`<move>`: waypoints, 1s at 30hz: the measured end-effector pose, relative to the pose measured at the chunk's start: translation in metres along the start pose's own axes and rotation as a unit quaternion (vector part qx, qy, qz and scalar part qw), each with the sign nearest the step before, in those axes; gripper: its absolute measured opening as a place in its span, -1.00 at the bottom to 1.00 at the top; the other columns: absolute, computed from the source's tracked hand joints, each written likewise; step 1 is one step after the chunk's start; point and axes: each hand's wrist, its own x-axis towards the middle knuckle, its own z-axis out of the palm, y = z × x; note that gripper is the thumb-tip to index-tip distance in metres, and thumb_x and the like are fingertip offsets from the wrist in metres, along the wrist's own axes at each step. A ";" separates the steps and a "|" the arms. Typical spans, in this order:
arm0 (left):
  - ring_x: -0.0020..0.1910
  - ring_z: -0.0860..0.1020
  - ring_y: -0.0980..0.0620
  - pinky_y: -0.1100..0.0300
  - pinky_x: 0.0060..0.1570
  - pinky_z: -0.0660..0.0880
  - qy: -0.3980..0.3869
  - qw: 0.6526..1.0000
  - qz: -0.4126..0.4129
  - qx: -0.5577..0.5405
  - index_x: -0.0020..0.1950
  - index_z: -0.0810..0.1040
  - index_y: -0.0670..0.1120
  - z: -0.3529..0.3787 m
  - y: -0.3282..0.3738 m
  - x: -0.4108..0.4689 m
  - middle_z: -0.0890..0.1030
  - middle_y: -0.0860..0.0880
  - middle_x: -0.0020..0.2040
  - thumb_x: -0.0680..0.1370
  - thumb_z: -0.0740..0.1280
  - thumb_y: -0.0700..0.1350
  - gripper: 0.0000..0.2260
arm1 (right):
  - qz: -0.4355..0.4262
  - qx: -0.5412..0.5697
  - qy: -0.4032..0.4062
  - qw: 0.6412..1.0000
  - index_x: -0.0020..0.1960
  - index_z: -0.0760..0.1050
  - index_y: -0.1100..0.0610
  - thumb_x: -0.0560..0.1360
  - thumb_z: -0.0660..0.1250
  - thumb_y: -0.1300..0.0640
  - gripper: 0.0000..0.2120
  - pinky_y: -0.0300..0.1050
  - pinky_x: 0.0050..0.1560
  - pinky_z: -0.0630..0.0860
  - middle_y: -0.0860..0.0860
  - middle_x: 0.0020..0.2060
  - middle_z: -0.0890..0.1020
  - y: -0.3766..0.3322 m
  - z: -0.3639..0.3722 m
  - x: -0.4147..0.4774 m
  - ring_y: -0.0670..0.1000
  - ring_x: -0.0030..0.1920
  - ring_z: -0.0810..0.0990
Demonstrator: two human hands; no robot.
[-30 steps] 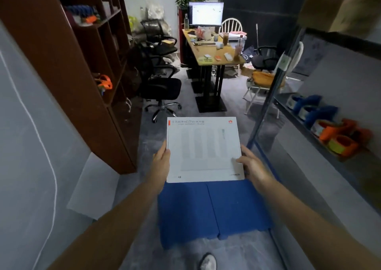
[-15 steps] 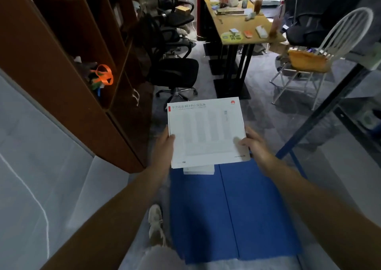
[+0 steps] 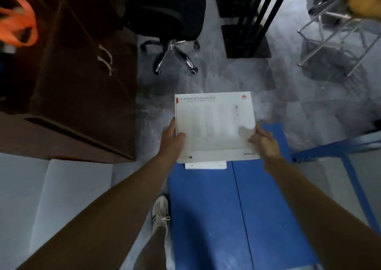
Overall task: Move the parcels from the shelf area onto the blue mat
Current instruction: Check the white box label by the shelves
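I hold a flat white parcel box (image 3: 215,125) with a red logo, level, over the far end of the blue mat (image 3: 233,218). My left hand (image 3: 172,141) grips its left edge with the thumb on top. My right hand (image 3: 262,143) grips its right edge the same way. Under the box, a second white parcel (image 3: 206,165) peeks out on the far left part of the mat; whether the two touch is hidden.
A brown wooden shelf unit (image 3: 82,84) stands at the left with an orange item (image 3: 18,26) inside. A black office chair (image 3: 171,22) and desk legs (image 3: 249,22) stand ahead. A blue metal rack frame (image 3: 350,162) borders the right. My shoe (image 3: 160,210) is beside the mat.
My view has tilted further down towards the floor. Both hands have carried the white box lower and closer to the mat, over the parcel that lies there.
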 end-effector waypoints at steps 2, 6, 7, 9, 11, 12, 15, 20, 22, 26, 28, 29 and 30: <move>0.13 0.53 0.02 0.20 0.05 0.50 -0.008 1.000 -0.028 -0.008 0.48 0.32 0.19 0.012 -0.046 0.040 0.53 0.01 0.26 0.55 0.16 -0.32 -0.41 | 0.021 -0.012 -0.008 1.000 0.08 0.58 -0.13 0.42 0.23 0.35 -0.56 0.01 0.23 0.48 0.05 0.21 0.54 0.032 0.018 0.042 0.08 0.14 0.54; 0.18 0.53 0.00 0.05 0.22 0.51 -0.031 0.997 -0.073 0.009 0.50 0.32 0.14 0.032 -0.143 0.106 0.52 -0.01 0.27 0.53 0.29 -0.39 -0.36 | 0.061 -0.038 -0.005 0.997 -0.16 0.63 -0.21 0.35 0.21 0.36 -0.53 -0.19 -0.08 0.53 -0.24 -0.15 0.66 0.108 0.041 0.117 -0.13 -0.10 0.60; 0.21 0.52 -0.02 -0.01 0.27 0.48 -0.038 0.996 -0.079 0.013 0.49 0.33 0.14 0.038 -0.164 0.119 0.53 0.01 0.23 0.53 0.32 -0.37 -0.37 | 0.066 -0.039 -0.003 0.997 -0.14 0.63 -0.20 0.35 0.21 0.36 -0.53 -0.26 -0.19 0.52 -0.27 -0.21 0.66 0.128 0.046 0.131 -0.19 -0.16 0.60; 0.17 0.53 0.01 -0.01 0.28 0.48 -0.048 0.994 -0.095 0.011 0.46 0.38 0.16 0.052 -0.200 0.145 0.55 0.09 0.14 0.54 0.33 -0.37 -0.39 | 0.069 -0.031 0.004 0.997 -0.12 0.62 -0.17 0.35 0.20 0.37 -0.53 -0.38 -0.36 0.49 -0.29 -0.26 0.65 0.164 0.058 0.155 -0.28 -0.26 0.59; 0.08 0.55 0.11 0.08 0.23 0.50 -0.052 0.994 -0.100 0.015 0.45 0.38 0.18 0.065 -0.228 0.169 0.56 0.16 0.10 0.54 0.31 -0.38 -0.39 | 0.071 -0.035 0.003 0.997 -0.10 0.60 -0.15 0.34 0.20 0.38 -0.55 -0.41 -0.38 0.45 -0.31 -0.28 0.63 0.194 0.069 0.176 -0.30 -0.28 0.56; 0.04 0.54 0.15 0.15 0.18 0.50 -0.055 0.994 -0.097 0.023 0.46 0.37 0.19 0.071 -0.239 0.181 0.56 0.18 0.08 0.55 0.30 -0.37 -0.39 | 0.072 -0.038 0.000 0.997 -0.10 0.60 -0.13 0.34 0.20 0.38 -0.56 -0.38 -0.35 0.45 -0.30 -0.27 0.62 0.207 0.073 0.186 -0.30 -0.27 0.55; 0.02 0.53 0.14 0.30 0.02 0.48 -0.062 0.993 -0.087 0.050 0.47 0.34 0.21 0.079 -0.262 0.213 0.53 0.21 0.03 0.55 0.28 -0.35 -0.38 | 0.082 -0.035 -0.005 0.996 0.01 0.60 -0.03 0.33 0.19 0.40 -0.55 -0.24 -0.21 0.41 -0.14 -0.10 0.61 0.237 0.084 0.214 -0.11 -0.13 0.52; -0.09 0.46 0.28 0.54 -0.29 0.36 -0.071 0.989 -0.102 0.081 0.52 0.25 0.21 0.082 -0.284 0.236 0.50 0.17 0.18 0.57 0.27 -0.31 -0.37 | 0.096 -0.029 -0.029 0.995 0.27 0.51 -0.04 0.33 0.16 0.43 -0.38 -0.21 -0.03 0.42 -0.07 0.16 0.59 0.267 0.098 0.233 0.00 0.12 0.48; 0.06 0.48 0.16 0.38 -0.08 0.41 -0.086 0.985 -0.122 0.083 0.54 0.21 0.21 0.082 -0.290 0.234 0.48 0.09 0.31 0.55 0.25 -0.34 -0.32 | 0.100 -0.035 -0.041 0.994 0.28 0.50 -0.04 0.35 0.16 0.43 -0.39 -0.17 0.09 0.43 -0.06 0.20 0.57 0.270 0.101 0.232 0.02 0.17 0.48; 0.25 0.44 0.04 0.15 0.16 0.41 -0.121 0.978 -0.140 0.100 0.57 0.15 0.18 0.079 -0.278 0.232 0.46 0.06 0.38 0.53 0.25 -0.36 -0.28 | 0.106 -0.036 -0.032 0.993 0.36 0.44 -0.07 0.39 0.19 0.40 -0.37 -0.08 0.26 0.40 -0.08 0.25 0.51 0.266 0.105 0.225 0.02 0.24 0.45; 0.19 0.46 0.05 0.21 0.08 0.40 -0.115 0.978 -0.130 0.112 0.56 0.22 0.09 0.077 -0.263 0.228 0.48 0.08 0.34 0.55 0.24 -0.33 -0.37 | 0.104 -0.028 -0.019 0.994 0.46 0.34 -0.07 0.43 0.20 0.39 -0.32 -0.08 0.37 0.31 -0.10 0.38 0.42 0.255 0.104 0.221 -0.02 0.37 0.39; 0.15 0.47 0.05 0.24 -0.02 0.40 -0.109 0.979 -0.121 0.120 0.53 0.27 0.04 0.076 -0.254 0.221 0.49 0.07 0.32 0.55 0.23 -0.32 -0.42 | 0.102 -0.023 -0.023 0.994 0.48 0.32 -0.05 0.44 0.21 0.39 -0.33 -0.10 0.36 0.29 -0.08 0.42 0.39 0.247 0.104 0.216 -0.02 0.40 0.36; 0.14 0.50 0.02 0.25 -0.08 0.43 -0.105 0.980 -0.110 0.126 0.50 0.32 0.01 0.076 -0.245 0.210 0.51 0.02 0.31 0.56 0.21 -0.32 -0.47 | 0.099 -0.017 -0.031 0.994 0.48 0.32 -0.02 0.45 0.21 0.40 -0.35 -0.13 0.33 0.28 -0.06 0.44 0.37 0.238 0.104 0.207 -0.01 0.42 0.34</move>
